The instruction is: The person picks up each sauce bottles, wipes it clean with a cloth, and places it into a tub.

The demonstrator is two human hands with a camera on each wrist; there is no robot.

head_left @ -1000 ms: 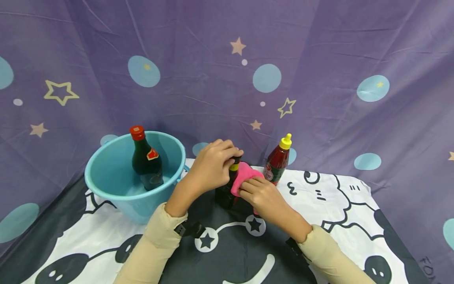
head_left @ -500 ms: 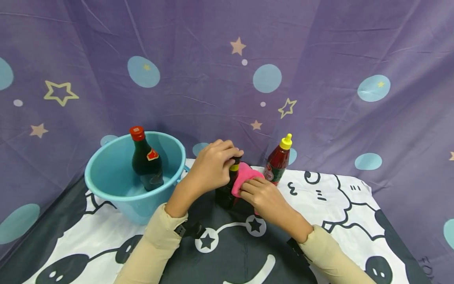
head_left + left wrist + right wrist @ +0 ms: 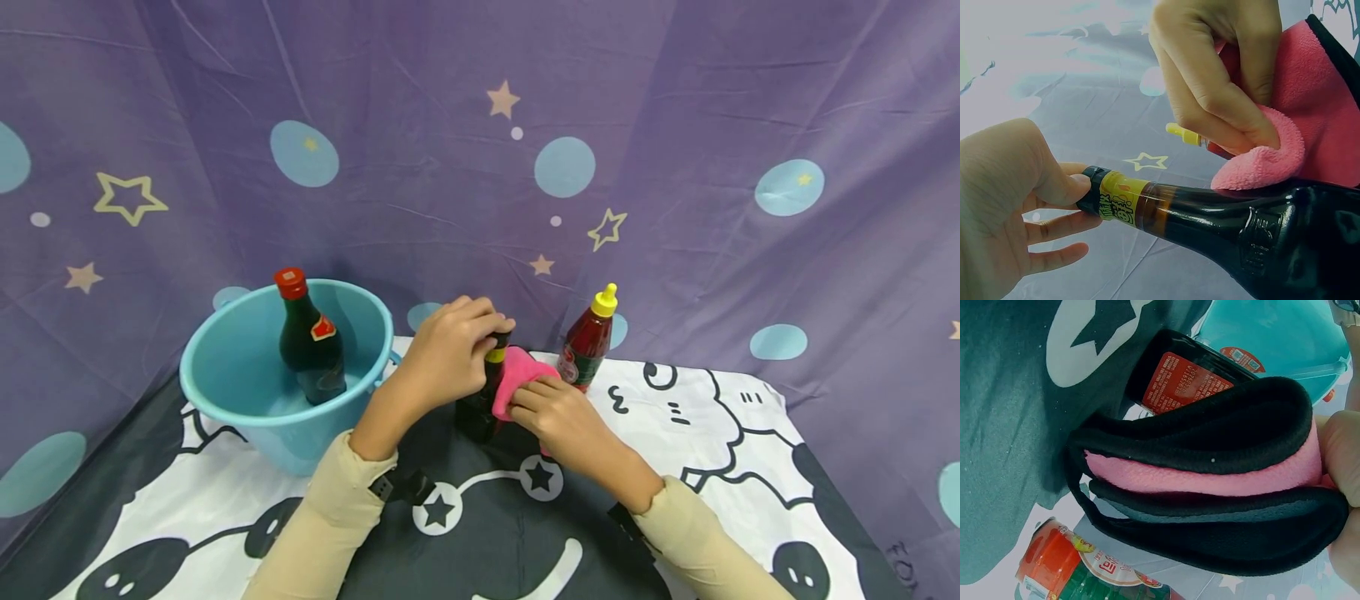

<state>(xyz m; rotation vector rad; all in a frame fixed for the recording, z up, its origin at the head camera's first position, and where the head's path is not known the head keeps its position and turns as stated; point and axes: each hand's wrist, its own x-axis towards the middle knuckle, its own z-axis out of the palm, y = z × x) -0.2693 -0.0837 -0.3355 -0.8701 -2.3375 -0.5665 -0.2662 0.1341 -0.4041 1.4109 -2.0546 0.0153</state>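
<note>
Our left hand point(image 3: 442, 358) curls thumb and fingers point(image 3: 1063, 184) round the black cap of a dark glass bottle point(image 3: 1235, 228) standing on the printed tablecloth point(image 3: 735, 433) beside the blue bucket point(image 3: 225, 400). Our right hand point(image 3: 558, 417) pinches a soft pink cloth point(image 3: 1310, 112) against its shoulder. Glass looks heavy, slick, breakable; we judge the neck the safest hold.

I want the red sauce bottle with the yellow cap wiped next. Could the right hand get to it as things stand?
Probably yes. The red sauce bottle stands upright just beyond the right hand, with nothing between them; but that hand now presses a pink cloth on the dark bottle.
</note>
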